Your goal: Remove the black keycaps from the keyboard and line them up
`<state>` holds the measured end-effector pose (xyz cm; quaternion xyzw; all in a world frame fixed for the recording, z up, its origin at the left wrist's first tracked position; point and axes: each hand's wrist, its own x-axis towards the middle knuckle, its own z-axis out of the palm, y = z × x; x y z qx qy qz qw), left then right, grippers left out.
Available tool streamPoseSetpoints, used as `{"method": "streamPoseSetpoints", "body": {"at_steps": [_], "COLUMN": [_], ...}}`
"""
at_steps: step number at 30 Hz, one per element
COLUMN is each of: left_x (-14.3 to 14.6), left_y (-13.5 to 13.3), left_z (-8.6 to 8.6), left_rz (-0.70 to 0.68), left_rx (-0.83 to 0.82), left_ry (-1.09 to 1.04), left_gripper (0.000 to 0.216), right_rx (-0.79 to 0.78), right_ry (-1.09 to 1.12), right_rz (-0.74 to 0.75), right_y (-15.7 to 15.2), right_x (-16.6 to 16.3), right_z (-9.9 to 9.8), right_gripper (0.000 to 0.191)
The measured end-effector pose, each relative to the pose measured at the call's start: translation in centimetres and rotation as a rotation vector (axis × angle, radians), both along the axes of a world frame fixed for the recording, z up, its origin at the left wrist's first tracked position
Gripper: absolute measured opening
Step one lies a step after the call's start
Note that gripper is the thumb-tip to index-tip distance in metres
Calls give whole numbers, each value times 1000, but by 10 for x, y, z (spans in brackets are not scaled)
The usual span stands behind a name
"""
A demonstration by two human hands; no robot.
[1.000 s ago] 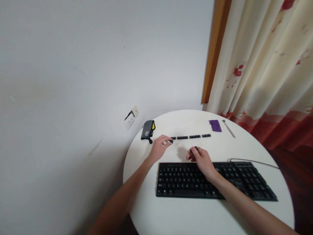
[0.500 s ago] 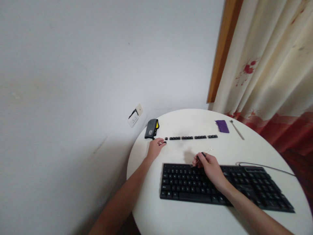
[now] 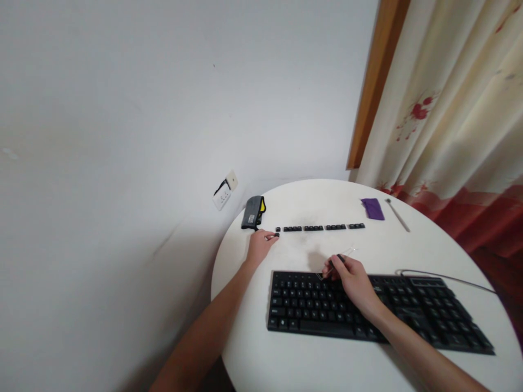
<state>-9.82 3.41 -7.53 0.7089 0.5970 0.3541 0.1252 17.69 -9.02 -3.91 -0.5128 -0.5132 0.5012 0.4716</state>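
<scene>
Keycap [image 3: 277,235], small and black, sits pinched in the left hand [image 3: 260,246] fingertips on the surface [image 3: 327,362], by the keycap row [image 3: 322,227]. The right hand [image 3: 352,276] grips a clear tool [image 3: 346,253] over the keyboard [image 3: 310,313].

Right hand [image 3: 353,283] covers part of keyboard [image 3: 310,307]; table [image 3: 327,365] edge cropped.

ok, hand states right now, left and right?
Left hand: fingers pinched on a small black keycap, by the end of the keycap row.
Right hand: closed around a thin tool, above the keyboard.
</scene>
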Motion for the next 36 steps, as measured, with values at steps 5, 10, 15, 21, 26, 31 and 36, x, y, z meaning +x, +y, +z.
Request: {"method": "streamPoseSetpoints", "body": {"at_steps": [5, 10, 15, 21, 26, 31, 36], "left_x": [2, 3, 4, 4, 4, 4, 4], "left_y": [3, 4, 4, 6, 6, 6, 5], "left_z": [-1, -1, 0, -2, -4, -3, -2], "left_rz": [8, 22, 24, 34, 38, 30, 25], "left_rx": [6, 16, 22, 31, 35, 31, 19], "left_ry": [35, 61, 78, 81, 77, 75, 64], "left_gripper": [14, 14, 15, 16, 16, 18, 17], "right_rx": [1, 7, 19, 10, 18, 36, 52], "right_ry": [-36, -33, -43, -53, -54, -65, -93], "right_rz": [1, -3, 3, 6, 6, 3, 7], "right_y": [0, -1, -1, -1, -1, -1, -3], "right_x": [0, 0, -1, 0, 0, -1, 0], "right_z": [2, 3, 3, 3, 3, 3, 4], "right_gripper": [49, 48, 47, 48, 46, 43, 41]}}
